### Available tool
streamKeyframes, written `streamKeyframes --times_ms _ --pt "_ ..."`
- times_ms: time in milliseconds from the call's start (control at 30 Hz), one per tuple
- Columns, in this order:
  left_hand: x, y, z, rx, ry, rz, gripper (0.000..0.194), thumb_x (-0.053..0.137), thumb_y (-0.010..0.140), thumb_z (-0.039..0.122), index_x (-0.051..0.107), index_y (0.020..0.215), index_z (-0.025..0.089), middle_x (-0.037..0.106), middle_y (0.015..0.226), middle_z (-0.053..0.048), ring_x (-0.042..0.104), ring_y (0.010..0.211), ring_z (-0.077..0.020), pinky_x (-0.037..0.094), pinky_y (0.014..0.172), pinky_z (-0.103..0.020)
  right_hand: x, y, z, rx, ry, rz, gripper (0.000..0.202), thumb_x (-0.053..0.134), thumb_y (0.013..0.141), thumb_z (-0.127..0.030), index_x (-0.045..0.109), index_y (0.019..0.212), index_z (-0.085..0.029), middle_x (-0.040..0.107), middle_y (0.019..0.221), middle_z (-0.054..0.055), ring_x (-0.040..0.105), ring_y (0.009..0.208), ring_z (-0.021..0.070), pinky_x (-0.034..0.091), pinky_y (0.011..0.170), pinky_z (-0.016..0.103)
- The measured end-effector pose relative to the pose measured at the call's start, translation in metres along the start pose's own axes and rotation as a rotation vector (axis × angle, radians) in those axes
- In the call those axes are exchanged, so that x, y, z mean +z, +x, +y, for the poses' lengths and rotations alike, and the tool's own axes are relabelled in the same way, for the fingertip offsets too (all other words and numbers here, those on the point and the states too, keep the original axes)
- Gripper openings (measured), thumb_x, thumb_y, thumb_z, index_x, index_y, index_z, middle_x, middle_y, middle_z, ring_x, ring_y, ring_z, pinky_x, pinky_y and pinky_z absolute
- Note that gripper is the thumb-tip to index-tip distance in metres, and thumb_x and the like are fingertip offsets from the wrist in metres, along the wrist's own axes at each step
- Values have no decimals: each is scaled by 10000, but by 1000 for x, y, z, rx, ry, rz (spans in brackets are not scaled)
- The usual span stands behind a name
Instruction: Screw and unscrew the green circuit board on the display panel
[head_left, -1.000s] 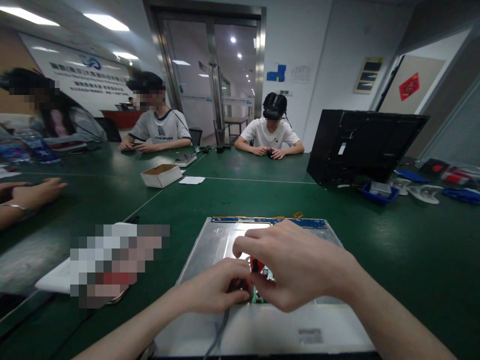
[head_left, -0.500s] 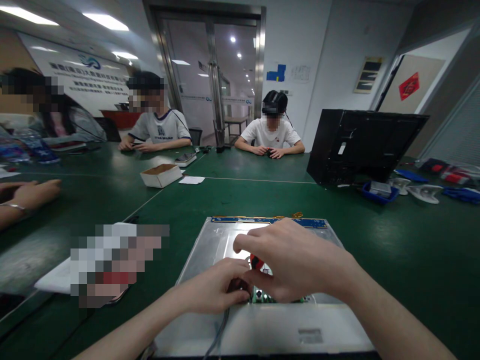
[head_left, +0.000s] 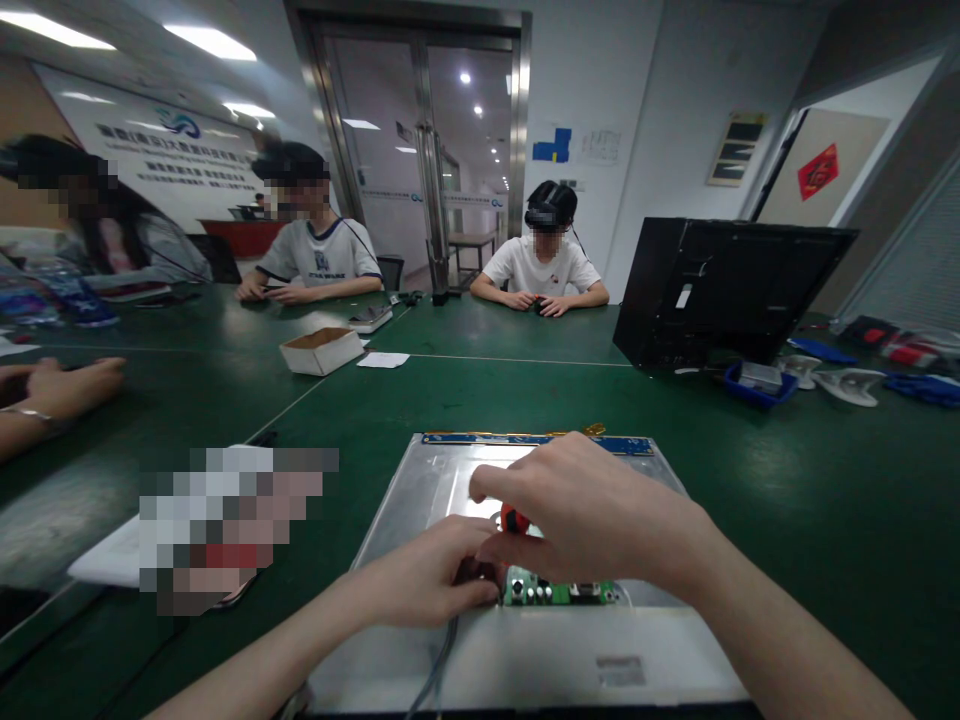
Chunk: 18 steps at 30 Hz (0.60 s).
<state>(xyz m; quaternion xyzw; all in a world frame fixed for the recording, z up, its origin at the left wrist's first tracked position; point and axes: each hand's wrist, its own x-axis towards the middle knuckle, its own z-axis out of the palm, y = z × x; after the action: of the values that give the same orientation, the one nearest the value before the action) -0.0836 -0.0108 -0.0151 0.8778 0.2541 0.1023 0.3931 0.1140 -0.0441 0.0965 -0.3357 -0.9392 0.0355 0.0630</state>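
A flat metal display panel [head_left: 397, 530] lies on the table before me, with a thin blue circuit strip [head_left: 630, 446] along its far edge. Near its middle sits a green circuit board [head_left: 559, 590], partly covered by my hands. My right hand [head_left: 600, 510] is curled over the board, closed around a red-and-black screwdriver handle [head_left: 513, 519]; the screwdriver's tip is hidden. Against the board's left side, my left hand [head_left: 442, 570] has its thumb and fingers pinched together, and what lies between them is hidden. Dark cables [head_left: 442, 660] run from below the left fingers toward me.
To the left lie a blurred-out packet [head_left: 225, 530] and another person's hands [head_left: 60, 390]. An open cardboard box [head_left: 322, 352] stands farther back. At right are a black monitor casing [head_left: 720, 290] and a blue tray [head_left: 761, 385]. Several people sit across the green table [head_left: 810, 500].
My right hand has turned and lifted slightly on the screwdriver, uncovering more of the green board. My left hand stays in place.
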Motion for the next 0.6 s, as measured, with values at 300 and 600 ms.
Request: streamKeyframes --times_ms 300,600 --pt "0 3 -6 78 17 -9 49 601 832 208 618 843 164 624 825 -21 562 730 -162 440 616 -249 -3 -4 -2 -50 30 -3 219 564 793 -220 530 1008 -202 666 898 24 558 676 147 241 518 273" --pt "3 -1 0 -5 -50 15 119 572 795 158 611 905 174 613 843 -20 550 707 -158 453 626 -258 0 0 0 13 13 -4 101 556 890 -285 549 951 -205 700 837 15 611 698 155 262 541 272"
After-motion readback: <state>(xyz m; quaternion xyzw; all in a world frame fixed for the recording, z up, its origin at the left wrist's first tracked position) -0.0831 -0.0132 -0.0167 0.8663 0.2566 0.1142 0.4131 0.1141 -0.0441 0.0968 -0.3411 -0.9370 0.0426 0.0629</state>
